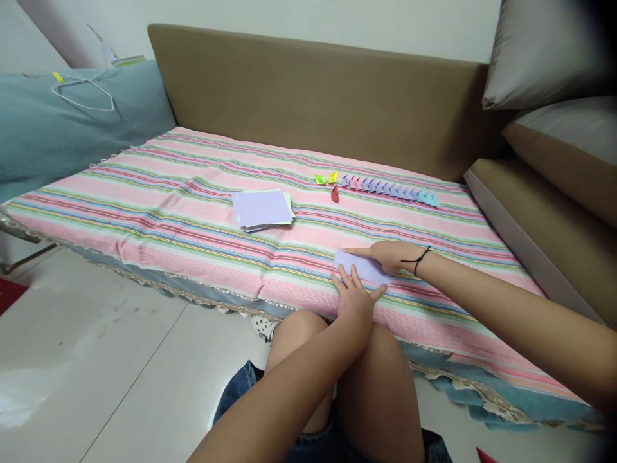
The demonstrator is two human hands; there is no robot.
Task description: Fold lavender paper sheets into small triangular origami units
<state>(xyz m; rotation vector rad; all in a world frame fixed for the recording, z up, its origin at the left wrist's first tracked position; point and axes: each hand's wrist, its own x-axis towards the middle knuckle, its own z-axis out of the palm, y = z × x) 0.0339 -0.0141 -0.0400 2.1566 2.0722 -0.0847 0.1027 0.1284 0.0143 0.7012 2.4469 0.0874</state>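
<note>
A folded lavender paper (362, 267) lies on the striped cloth (183, 212) near the front edge. My left hand (355, 301) rests flat on its near edge, fingers stretched out. My right hand (388, 254) presses on its far side, index finger pointing left along the paper; a black band circles that wrist. Both hands hold the sheet down against the cloth.
A stack of coloured paper sheets (263, 209) lies mid-cloth. Behind it stands a row of several small folded paper figures (390, 190), with yellow (326, 178) and red (334, 193) ones at its left end. Sofa backrest, cushions at right, a blue bundle at left.
</note>
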